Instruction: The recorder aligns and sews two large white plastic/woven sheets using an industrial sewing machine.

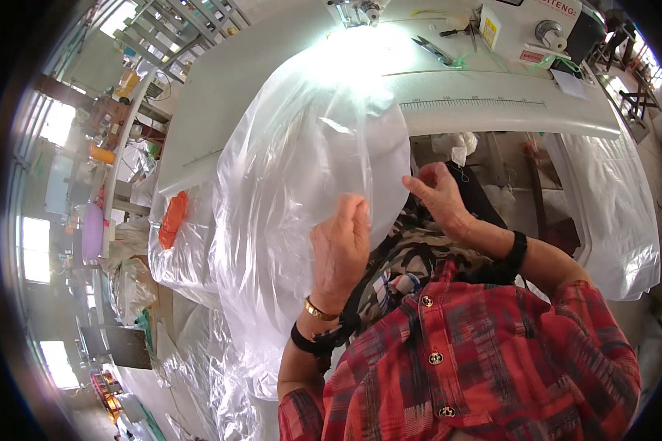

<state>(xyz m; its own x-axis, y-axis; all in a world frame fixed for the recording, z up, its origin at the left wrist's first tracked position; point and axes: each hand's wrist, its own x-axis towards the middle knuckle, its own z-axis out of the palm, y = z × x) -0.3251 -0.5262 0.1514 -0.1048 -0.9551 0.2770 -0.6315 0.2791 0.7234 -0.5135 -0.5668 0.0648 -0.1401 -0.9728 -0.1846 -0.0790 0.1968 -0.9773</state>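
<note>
A large piece of clear plastic sheeting point(287, 169) hangs from the sewing machine's lit needle area point(360, 16) over the table's front edge and down my left side. My left hand point(340, 246) is closed in front of it, thumb and fingers pinching a fold of the plastic; the fingertips are slightly blurred. Just right of the sheeting's edge, my right hand point(441, 202) is raised with its fingers bent toward the thumb. Whatever it may hold is too small to make out. Both hands are above my lap, below the table edge.
The pale worktable point(493, 92) carries a ruler scale along its front. Thread snips point(432, 51) and a small dark tool point(457, 31) lie near the machine body point(522, 29). More plastic sheets point(610, 198) hang at the right. An orange bundle point(173, 220) rests on plastic at the left.
</note>
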